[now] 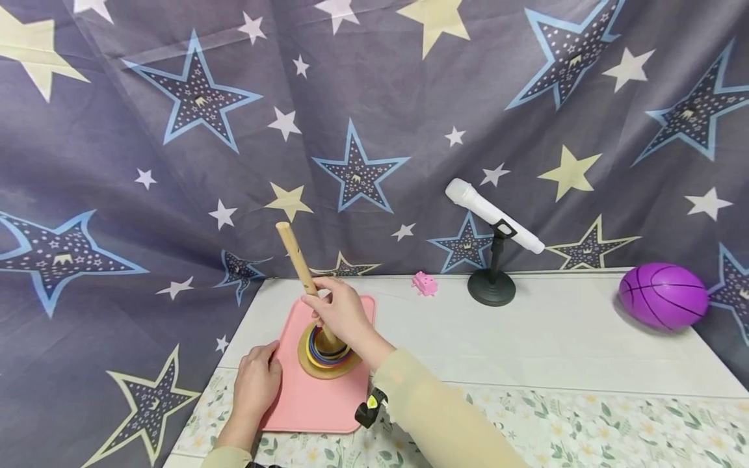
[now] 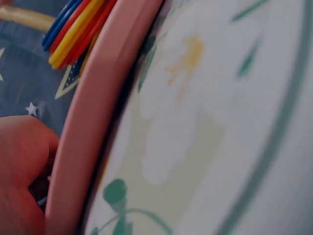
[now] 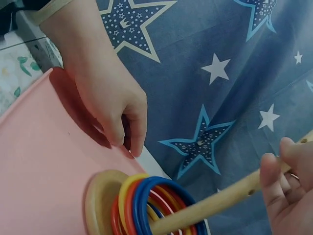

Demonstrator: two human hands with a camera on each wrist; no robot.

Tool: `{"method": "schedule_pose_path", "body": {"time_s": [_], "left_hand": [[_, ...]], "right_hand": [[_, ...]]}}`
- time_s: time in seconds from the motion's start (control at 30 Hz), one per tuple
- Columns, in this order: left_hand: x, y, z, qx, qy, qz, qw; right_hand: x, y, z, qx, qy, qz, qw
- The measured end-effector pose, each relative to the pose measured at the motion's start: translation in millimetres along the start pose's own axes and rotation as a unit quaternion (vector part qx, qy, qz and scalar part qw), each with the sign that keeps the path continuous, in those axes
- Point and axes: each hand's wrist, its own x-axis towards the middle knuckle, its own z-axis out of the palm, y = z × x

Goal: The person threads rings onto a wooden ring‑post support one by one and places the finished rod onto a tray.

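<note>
A pink tray holds a round wooden base with an upright wooden pole. Blue, red and yellow rings lie stacked around the pole's foot. My right hand pinches the pole above the rings, thumb and fingers around it, as the right wrist view also shows. At the tray's left edge, my left hand holds the rim with curled fingers and thumb. The left wrist view has the tray's rim close up, with part of the hand beside it.
A white microphone on a black stand stands at the back of the table. Left of it lies a small pink toy. A purple basketball sits at the right end. Behind the table hangs a star-patterned curtain.
</note>
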Motion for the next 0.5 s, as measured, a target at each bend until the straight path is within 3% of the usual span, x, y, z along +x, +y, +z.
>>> {"method": "schedule_pose_path", "body": {"time_s": [0.13, 0.27, 0.4, 0.5], "left_hand": [[-5.3, 15.9, -3.3, -0.002, -0.009, -0.01, 0.9999], [-13.6, 37.2, -7.4, -0.006, 0.02, -0.002, 0.9998], [-23.5, 61.3, -12.6, -0.011, 0.079, 0.057, 0.9952], [-28.4, 79.4, -14.5, -0.018, 0.105, 0.109, 0.9882]], "right_hand": [[-8.6, -1.7, -14.6, -0.072, 0.01, -0.016, 0.9972], [-20.6, -2.2, -32.6, -0.183, 0.025, -0.043, 0.9818], [-36.8, -0.3, -52.4, -0.263, 0.033, -0.07, 0.9616], [-47.7, 1.4, -65.6, -0.299, 0.042, -0.09, 0.9492]]}}
